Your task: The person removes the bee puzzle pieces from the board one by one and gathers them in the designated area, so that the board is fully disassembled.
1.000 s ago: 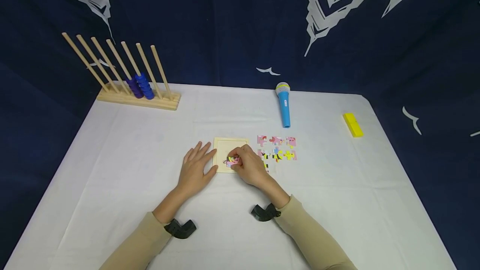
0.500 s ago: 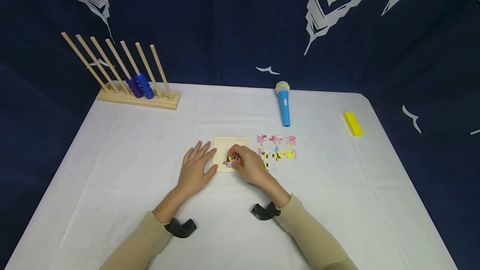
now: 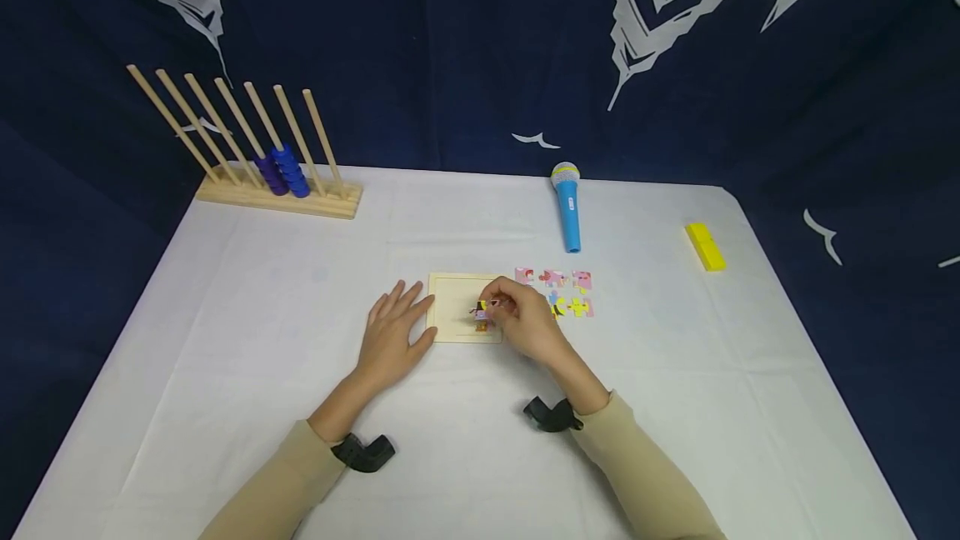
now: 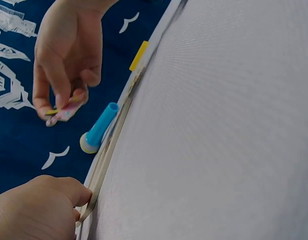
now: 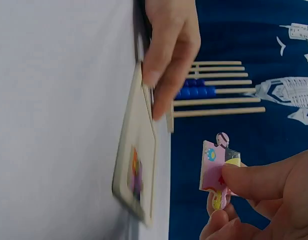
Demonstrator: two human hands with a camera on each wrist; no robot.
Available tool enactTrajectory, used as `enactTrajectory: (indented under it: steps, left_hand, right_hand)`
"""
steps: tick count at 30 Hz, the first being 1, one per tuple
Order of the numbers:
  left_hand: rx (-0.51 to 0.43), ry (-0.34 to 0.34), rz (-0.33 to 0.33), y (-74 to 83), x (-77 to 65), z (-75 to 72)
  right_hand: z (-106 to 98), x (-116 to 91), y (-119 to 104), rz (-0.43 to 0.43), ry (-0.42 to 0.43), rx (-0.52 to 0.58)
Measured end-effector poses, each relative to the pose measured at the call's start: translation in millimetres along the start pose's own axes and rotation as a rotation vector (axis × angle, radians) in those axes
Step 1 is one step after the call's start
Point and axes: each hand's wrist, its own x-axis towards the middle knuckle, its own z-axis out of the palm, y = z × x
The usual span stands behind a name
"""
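Observation:
In the head view, my right hand [image 3: 525,325] pinches a pink, black and yellow jigsaw piece [image 3: 482,312] between thumb and fingers. In the right wrist view the jigsaw piece [image 5: 214,167] is held up above the pale wooden puzzle tray [image 5: 125,150], its printed face showing. Another small colourful jigsaw piece [image 5: 135,175] lies inside the tray, near its lower right corner in the head view. My left hand [image 3: 392,338] lies with fingers spread, thumb and index finger at the left rim of the wooden tray [image 3: 453,294].
Several loose jigsaw pieces [image 3: 553,278] lie in rows right of the tray, partly hidden by my right hand. A blue toy microphone [image 3: 569,211] lies behind them. A yellow block [image 3: 706,247] is at the far right, a wooden peg abacus [image 3: 281,202] at the back left.
My right hand has lifted the jigsaw piece from low over the tray and moved right and slightly back with it, revealing the piece in the tray. My left hand stays at the rim.

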Motion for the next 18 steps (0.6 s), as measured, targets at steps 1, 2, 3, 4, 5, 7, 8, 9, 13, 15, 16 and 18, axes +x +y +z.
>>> enactTrajectory:
  steps: [1, 2, 3, 4, 5, 7, 8, 9, 13, 15, 16, 18]
  left_hand:
    - [-0.004, 0.002, 0.000, 0.0, 0.1, 0.0]
    - [-0.008, 0.004, 0.001, 0.0, 0.1, 0.0]
    - [-0.012, 0.005, 0.001, -0.1, 0.1, 0.0]
    - [-0.012, 0.006, 0.001, 0.2, 0.2, 0.3]
    - [-0.012, 0.005, 0.000, 0.2, 0.3, 0.8]
    - [-0.008, 0.004, -0.001, 0.5, 0.4, 1.2]
    - [-0.005, 0.003, -0.003, 0.6, 0.4, 1.4]
    - [0.000, 0.001, -0.005, 0.6, 0.4, 1.4]
    - [0.004, -0.003, -0.011, 0.9, 0.5, 1.4]
    - [0.002, -0.002, -0.011, 1.2, 0.4, 1.3]
    - [0.001, 0.000, -0.011, 1.4, 0.4, 1.0]
    - [0.000, 0.001, -0.011, 1.6, 0.3, 0.6]
  right_hand:
    - [-5, -2, 2, 0.012, 0.009, -0.009]
    - [-10, -5, 4, 0.027, 0.018, -0.013]
    - [-15, -7, 8, 0.043, 0.027, -0.019]
    - [-21, -10, 12, 0.060, 0.033, -0.024]
    - [-26, -13, 18, 0.078, 0.039, -0.027]
    - [-35, -19, 29, 0.111, 0.047, -0.032]
    - [-40, -22, 34, 0.126, 0.052, -0.035]
    - [-45, -25, 40, 0.139, 0.055, -0.040]
    - [-59, -33, 55, 0.189, 0.052, -0.057]
    - [-62, -35, 61, 0.212, 0.042, -0.054]
    - [-62, -36, 63, 0.222, 0.037, -0.050]
    - [-61, -36, 66, 0.230, 0.034, -0.042]
